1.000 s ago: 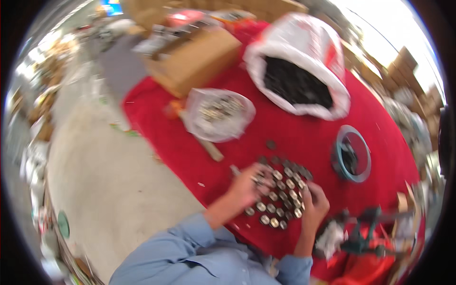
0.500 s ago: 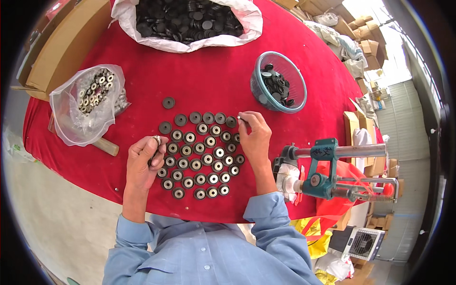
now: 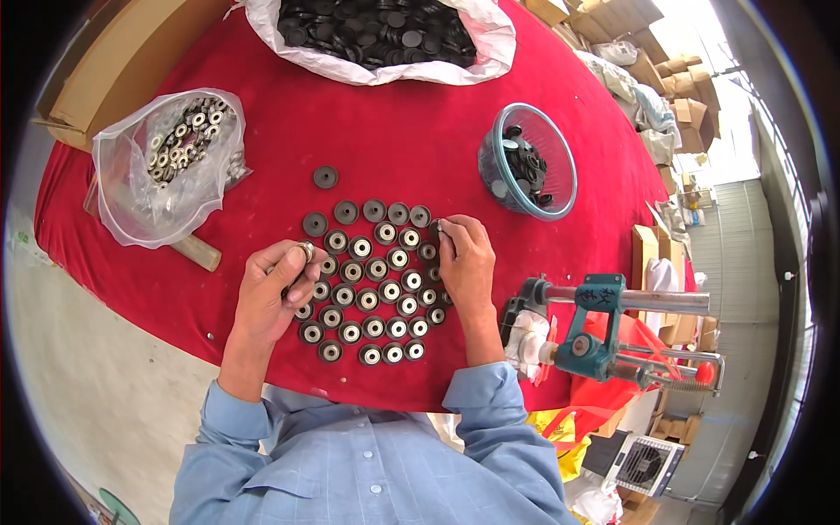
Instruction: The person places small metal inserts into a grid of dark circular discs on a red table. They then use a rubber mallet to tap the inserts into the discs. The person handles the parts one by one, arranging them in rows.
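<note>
My left hand (image 3: 273, 284) is closed around small metal ring bearings, with one bearing (image 3: 306, 249) showing at its thumb and fingertips. My right hand (image 3: 465, 261) has thumb and index finger pinched together beside a black disc (image 3: 435, 227) at the right end of the far row. A tiny pale thing shows at those fingertips, too small to name. Between my hands lie rows of black round discs with metal bearings in their centres (image 3: 367, 299). Several plain black discs (image 3: 374, 210) without bearings line the far side, and one more disc (image 3: 325, 177) lies apart beyond them.
Far off stands a white sack (image 3: 385, 76) of black discs. A clear plastic bag (image 3: 131, 206) of bearings is at the left, near a cardboard box (image 3: 131, 74). At the right are a clear bowl (image 3: 560, 166) of discs and a green hand press (image 3: 595, 324). Red cloth (image 3: 289, 131) covers the table.
The view has shifted slightly, so the table things sit a little differently. My right fingers have come down to the far row's rightmost disc. My left hand still holds its bearings.
</note>
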{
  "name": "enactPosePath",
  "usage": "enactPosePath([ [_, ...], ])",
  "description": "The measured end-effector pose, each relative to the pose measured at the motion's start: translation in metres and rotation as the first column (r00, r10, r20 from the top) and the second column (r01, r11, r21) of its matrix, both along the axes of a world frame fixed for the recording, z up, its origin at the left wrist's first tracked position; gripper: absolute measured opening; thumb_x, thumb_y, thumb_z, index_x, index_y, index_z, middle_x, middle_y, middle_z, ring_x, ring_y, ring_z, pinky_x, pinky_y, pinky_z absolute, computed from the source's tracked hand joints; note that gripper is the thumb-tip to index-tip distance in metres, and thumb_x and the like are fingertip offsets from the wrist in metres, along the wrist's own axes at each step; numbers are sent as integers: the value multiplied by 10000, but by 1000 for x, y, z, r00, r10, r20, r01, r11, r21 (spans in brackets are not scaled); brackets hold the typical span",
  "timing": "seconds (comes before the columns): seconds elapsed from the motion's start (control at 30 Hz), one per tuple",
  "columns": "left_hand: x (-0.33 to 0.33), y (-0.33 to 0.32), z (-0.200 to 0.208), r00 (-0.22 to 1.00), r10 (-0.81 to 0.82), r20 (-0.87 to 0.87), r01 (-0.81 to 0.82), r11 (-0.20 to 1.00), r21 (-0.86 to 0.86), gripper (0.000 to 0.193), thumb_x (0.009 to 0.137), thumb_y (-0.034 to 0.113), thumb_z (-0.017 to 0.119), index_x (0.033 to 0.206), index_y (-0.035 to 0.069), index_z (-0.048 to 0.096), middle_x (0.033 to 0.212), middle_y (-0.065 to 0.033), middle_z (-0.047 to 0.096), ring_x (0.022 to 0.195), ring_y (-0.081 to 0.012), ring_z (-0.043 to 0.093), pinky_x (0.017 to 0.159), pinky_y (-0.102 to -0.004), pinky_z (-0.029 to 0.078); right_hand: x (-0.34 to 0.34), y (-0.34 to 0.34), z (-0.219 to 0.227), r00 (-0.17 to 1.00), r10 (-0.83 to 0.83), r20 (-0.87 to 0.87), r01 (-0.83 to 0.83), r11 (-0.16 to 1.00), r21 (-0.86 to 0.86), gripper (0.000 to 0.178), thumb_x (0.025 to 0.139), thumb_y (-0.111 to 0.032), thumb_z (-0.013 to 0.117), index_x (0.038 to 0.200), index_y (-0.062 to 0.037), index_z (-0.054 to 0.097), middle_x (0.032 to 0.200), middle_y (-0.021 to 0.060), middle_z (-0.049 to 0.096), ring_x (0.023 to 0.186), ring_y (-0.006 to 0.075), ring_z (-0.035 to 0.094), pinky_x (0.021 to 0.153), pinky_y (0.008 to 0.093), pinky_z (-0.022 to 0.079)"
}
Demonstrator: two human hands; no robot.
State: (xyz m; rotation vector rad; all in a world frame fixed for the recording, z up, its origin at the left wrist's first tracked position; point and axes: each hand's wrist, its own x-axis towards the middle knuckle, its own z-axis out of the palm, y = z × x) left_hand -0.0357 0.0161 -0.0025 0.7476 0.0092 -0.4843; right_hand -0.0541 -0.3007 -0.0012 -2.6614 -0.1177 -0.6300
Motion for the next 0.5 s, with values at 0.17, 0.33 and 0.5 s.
enactPosePath([
  [0.17, -2, -1, 0, 1000, -10, -15, 10, 1000, 17, 274, 1088, 248, 697, 1074, -23, 743, 914, -60, 710, 598, -36, 467, 517, -190, 359, -5, 2, 3, 1000, 9, -28, -13, 988, -153, 335, 858, 35, 696, 1190, -1, 736, 1212, 120, 695, 1089, 339, 687, 918, 434, 611],
  [0.33, -3, -2, -1, 1000, -12, -3, 12, 999, 30, 280, 1085, 262, 702, 1054, -14, 740, 906, -57, 709, 591, -33, 475, 504, -188, 343, -10, 18, 4, 999, -16, -27, 11, 985, -174, 406, 847, 72, 658, 1239, 0, 735, 1264, 112, 712, 1135, 324, 693, 938, 414, 620],
  [0.5, -4, -2, 2, 1000, -28, -3, 28, 998, 64, 318, 1073, 292, 723, 1075, -25, 744, 892, -49, 703, 586, -32, 485, 484, -188, 326, -14, 15, -7, 998, -52, 24, 55, 993, -108, 466, 850, 96, 635, 1297, 7, 730, 1331, 144, 721, 1201, 340, 693, 1010, 425, 604],
])
